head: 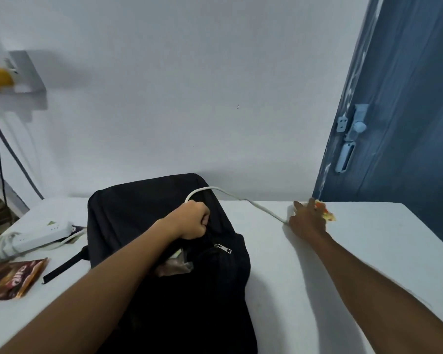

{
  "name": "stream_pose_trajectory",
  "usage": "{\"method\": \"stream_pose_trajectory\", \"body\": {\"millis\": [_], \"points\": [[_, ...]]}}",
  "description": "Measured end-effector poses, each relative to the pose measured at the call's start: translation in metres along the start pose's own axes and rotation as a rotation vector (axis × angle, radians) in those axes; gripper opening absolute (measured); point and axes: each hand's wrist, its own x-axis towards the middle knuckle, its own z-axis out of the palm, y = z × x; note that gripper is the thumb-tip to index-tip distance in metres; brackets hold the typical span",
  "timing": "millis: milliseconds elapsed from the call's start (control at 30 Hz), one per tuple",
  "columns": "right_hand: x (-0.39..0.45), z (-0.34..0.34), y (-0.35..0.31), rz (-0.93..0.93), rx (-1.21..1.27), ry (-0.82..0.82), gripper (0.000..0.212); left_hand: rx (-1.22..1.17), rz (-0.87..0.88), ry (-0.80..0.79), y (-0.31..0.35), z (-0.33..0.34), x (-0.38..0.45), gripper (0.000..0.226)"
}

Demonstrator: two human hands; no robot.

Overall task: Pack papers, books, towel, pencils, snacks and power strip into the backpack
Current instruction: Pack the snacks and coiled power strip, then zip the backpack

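Nearest, black backpack (164, 277) lies flat on white table (343, 277), its near end cut off by the frame's bottom edge. Main zip partly open; a crinkled clear wrapper (175, 267) shows in the gap, rest of contents dark, unreadable. Silver zipper pull (223, 247) beside the gap. Left hand (193, 221) fisted, gripping the bag's fabric at the opening; white cord (241, 198) arcs from that fist over to the right hand (308, 221). Right hand lies flat on the table, fingers spread, covering something white; an orange-yellow snack packet (326, 213) pokes out past the fingertips. Left side: brown snack pouch (10, 279), partly cropped; farther, white power strip (39, 236) with coiled cable.
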Motion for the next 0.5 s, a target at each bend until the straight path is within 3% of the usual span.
{"method": "stream_pose_trajectory", "body": {"millis": [133, 267, 400, 500], "points": [[0.0, 0.023, 0.014, 0.086, -0.044, 0.09, 0.036, -0.005, -0.016, -0.015, 0.001, 0.001, 0.004, 0.012], [0.013, 0.018, 0.011, 0.045, -0.092, 0.214, 0.026, 0.0, -0.038, -0.023, 0.0, 0.001, 0.006, 0.01], [0.02, 0.014, 0.017, 0.039, -0.058, 0.152, 0.036, -0.003, -0.051, -0.035, 0.002, 0.004, 0.006, 0.011], [0.018, 0.004, 0.017, 0.052, 0.071, 0.217, 0.021, -0.009, -0.047, -0.036, 0.001, 0.005, 0.007, 0.013]]}}
